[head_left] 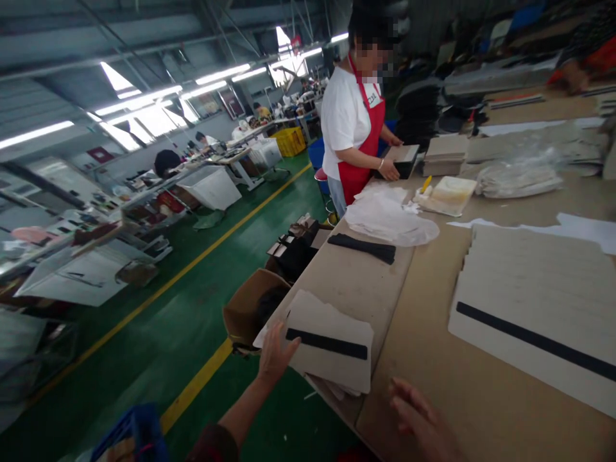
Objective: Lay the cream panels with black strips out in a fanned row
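My left hand (274,354) reaches to the left edge of a small stack of white sheets (332,366) at the table's near corner, fingers spread and touching the stack. A black strip (326,344) lies on the top sheet. My right hand (423,420) hovers over the brown table (433,359) near the front edge, blurred, its fingers loosely apart and holding nothing.
A large stack of white sheets (539,301) with a long black strip (534,340) lies at right. Black strips (363,247) and plastic wrap (387,218) sit farther back. A person in a red apron (353,122) works at the table's far end. An open cardboard box (250,308) stands on the green floor beside the table.
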Demonstrator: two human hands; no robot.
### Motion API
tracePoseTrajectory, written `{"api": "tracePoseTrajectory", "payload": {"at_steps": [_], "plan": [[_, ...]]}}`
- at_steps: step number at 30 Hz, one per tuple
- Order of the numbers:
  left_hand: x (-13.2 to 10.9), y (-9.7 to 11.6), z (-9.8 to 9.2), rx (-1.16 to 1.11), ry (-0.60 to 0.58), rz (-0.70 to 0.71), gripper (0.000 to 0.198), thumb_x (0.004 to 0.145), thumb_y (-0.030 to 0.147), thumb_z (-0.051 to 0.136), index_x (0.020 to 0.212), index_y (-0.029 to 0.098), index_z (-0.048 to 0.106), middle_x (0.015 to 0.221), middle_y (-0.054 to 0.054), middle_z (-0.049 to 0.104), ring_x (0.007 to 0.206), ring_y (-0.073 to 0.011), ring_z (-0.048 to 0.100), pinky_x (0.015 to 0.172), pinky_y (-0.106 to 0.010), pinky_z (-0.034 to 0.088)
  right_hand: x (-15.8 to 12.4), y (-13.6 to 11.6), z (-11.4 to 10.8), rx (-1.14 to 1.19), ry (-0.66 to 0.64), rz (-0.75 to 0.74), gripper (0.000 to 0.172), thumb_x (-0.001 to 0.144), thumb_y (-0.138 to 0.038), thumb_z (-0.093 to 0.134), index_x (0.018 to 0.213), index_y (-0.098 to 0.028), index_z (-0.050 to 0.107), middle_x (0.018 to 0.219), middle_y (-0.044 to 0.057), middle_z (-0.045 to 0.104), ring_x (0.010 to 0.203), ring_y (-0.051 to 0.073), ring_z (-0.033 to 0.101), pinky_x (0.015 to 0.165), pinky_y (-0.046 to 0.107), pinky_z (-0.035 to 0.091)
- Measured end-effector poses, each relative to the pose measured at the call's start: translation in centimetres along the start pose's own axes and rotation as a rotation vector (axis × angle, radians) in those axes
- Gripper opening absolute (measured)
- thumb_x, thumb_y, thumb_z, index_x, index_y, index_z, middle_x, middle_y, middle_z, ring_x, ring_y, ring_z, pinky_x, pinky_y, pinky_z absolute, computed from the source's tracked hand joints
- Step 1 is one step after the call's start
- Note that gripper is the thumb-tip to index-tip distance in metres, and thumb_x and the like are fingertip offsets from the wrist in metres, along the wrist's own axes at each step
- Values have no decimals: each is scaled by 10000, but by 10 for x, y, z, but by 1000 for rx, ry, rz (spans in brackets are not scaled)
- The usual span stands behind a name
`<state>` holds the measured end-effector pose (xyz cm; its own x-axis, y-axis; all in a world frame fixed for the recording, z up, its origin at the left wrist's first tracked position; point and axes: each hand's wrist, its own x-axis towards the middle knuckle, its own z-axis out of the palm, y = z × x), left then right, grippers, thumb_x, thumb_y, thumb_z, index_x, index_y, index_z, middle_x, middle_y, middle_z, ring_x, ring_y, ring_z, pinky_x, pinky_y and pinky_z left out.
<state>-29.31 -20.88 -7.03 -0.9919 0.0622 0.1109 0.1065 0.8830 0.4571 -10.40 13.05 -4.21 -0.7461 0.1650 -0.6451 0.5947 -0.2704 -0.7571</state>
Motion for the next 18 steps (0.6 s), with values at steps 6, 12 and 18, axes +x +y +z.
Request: {"api": "tracePoseTrajectory", "payload": {"at_steps": [6,12,18], "plan": [[38,-30,22,141,-292,8,930,764,553,619,1493,76,294,1571,-218,323,1477,-346,267,1205,-492,234,60,-7,52,-200,101,-135,773,700,-529,600,1340,-102,520,1347,200,597,1201,300,606,1019,386,479],[56,-19,16,214,-363,-91,1004,716,513,679,1519,76,263,1555,-198,343,1459,-348,284,1178,-471,266,78,-9,82,-306,197,-142,614,688,-448,577,1220,-140,584,1248,179,657,1173,311,616,980,391,487],[69,-9,5,212,-401,-124,1058,637,498,741,1506,87,299,1526,-186,362,1435,-346,312,1179,-437,254,94,-15,81,-269,298,51,647,633,-521,671,1148,-132,640,1133,197,704,1058,352,665,868,422,525]]}}
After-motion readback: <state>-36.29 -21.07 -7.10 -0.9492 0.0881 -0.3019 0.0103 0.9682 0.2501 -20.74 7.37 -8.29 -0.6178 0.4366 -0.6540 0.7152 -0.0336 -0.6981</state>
